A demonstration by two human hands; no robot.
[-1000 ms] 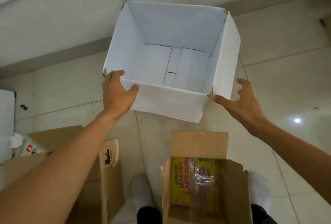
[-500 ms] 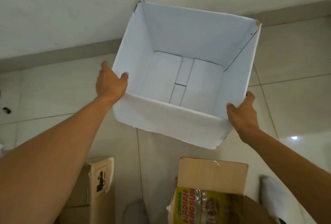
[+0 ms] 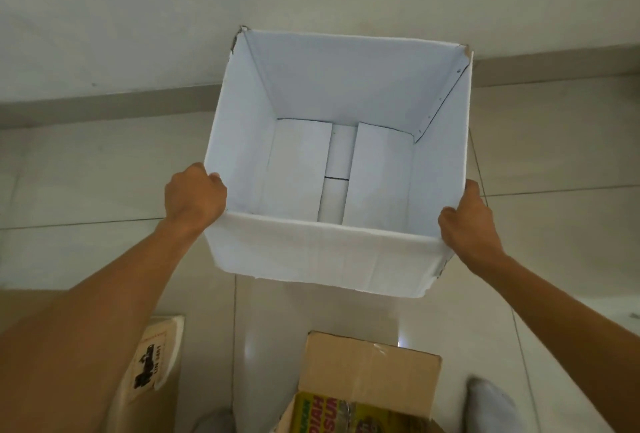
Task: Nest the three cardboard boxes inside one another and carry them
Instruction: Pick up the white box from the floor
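Head view, looking down at a tiled floor [image 3: 86, 190]. Nearest the viewer, at the bottom edge, two brown cardboard boxes stand on the floor. The brown box on the right [image 3: 367, 367] is open at the top; a yellow and green printed packet [image 3: 332, 413] lies inside it, its lettering only partly legible. The brown box on the left [image 3: 154, 373] is mostly hidden behind the left forearm; a pale flap with a black printed mark shows on it. Two feet in light socks, the left foot [image 3: 216, 422] and the right foot [image 3: 490, 405], rest on the floor beside the right brown box.

Beyond these, both bare arms reach forward to a large white box [image 3: 322, 249], open at the top and empty, its four bottom flaps folded shut. The left hand [image 3: 194, 199] is closed over the near left corner of the rim, fingers curled inside the wall. The right hand [image 3: 467, 225] is closed on the near right corner, thumb against the outer side wall. Whether the white box rests on the floor or is lifted clear of it cannot be told.

Farthest, a grey skirting strip [image 3: 104, 107] runs along the floor's far edge, below a pale wall [image 3: 138, 34].
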